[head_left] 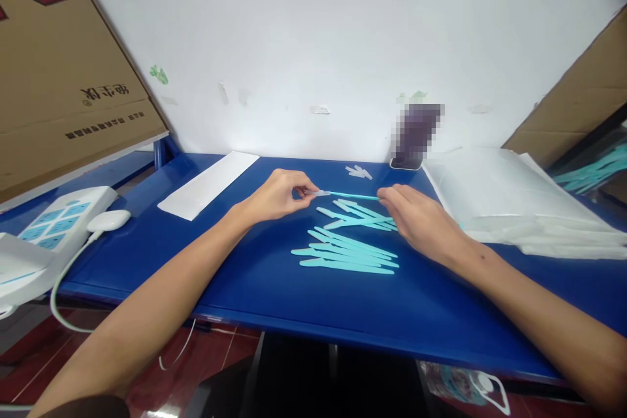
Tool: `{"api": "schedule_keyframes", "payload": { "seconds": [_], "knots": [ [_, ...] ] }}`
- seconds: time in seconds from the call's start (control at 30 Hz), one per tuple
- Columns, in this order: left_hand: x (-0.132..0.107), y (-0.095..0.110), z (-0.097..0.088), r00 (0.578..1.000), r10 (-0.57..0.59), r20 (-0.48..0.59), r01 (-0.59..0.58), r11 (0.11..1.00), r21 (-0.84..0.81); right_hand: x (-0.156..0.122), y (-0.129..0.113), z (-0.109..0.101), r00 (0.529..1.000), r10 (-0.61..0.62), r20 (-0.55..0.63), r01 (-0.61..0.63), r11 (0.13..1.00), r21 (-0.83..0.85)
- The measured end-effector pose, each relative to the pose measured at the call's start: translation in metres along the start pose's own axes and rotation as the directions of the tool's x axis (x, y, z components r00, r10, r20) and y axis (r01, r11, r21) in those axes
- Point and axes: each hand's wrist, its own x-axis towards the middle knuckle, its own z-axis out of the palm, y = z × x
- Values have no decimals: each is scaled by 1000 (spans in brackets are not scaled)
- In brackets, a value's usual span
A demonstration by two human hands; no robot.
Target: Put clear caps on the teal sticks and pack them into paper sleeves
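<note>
Between my hands, just above the table, a slim turquoise stick [355,195] that looks like an eyebrow razor lies nearly level. My left hand [288,194] is closed in a pinch on the translucent cap [322,193] at its left end. The fingers of my right hand [414,215] are closed around the other end, which they partly hide. Below are similar turquoise sticks: a fanned row of several [347,255] and a looser crossed group [355,215] with pale translucent ends. Several loose translucent caps [359,172] lie farther back.
A white paper strip [208,184] lies on the blue table [235,287] at left, near a power strip [63,215] with a charger [108,220]. A phone [409,160] leans on the wall. Stacked clear plastic bags [509,192] lie right; a cardboard box [63,46] stands left.
</note>
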Motion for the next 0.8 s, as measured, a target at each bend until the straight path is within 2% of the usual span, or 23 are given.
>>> {"api": "schedule_keyframes", "payload": {
  "seconds": [0.27, 0.37, 0.47, 0.6, 0.67, 0.8],
  "knots": [
    [3, 13, 4, 1000, -29, 11, 29, 1000, -12, -1, -2, -2, 997, 20, 74, -26, 996, 81],
    [4, 21, 9, 997, -55, -46, 50, 993, -108, 0, -5, -2, 996, 40, 78, -50, 990, 132],
    [6, 29, 15, 980, -156, -120, 119, 954, -274, 0, -9, -3, 995, 78, 55, -89, 969, 231],
    [7, 33, 20, 956, -274, -107, 206, 884, -420, -1, -9, -2, 991, 107, 83, -127, 945, 300],
    [6, 29, 21, 960, -270, -77, 221, 896, -386, -1, -7, -1, 989, 92, 119, -123, 951, 284],
    [2, 17, 25, 989, -147, -11, 144, 981, -127, 0, -8, 0, 984, 34, 177, -68, 979, 191]
  ]
}}
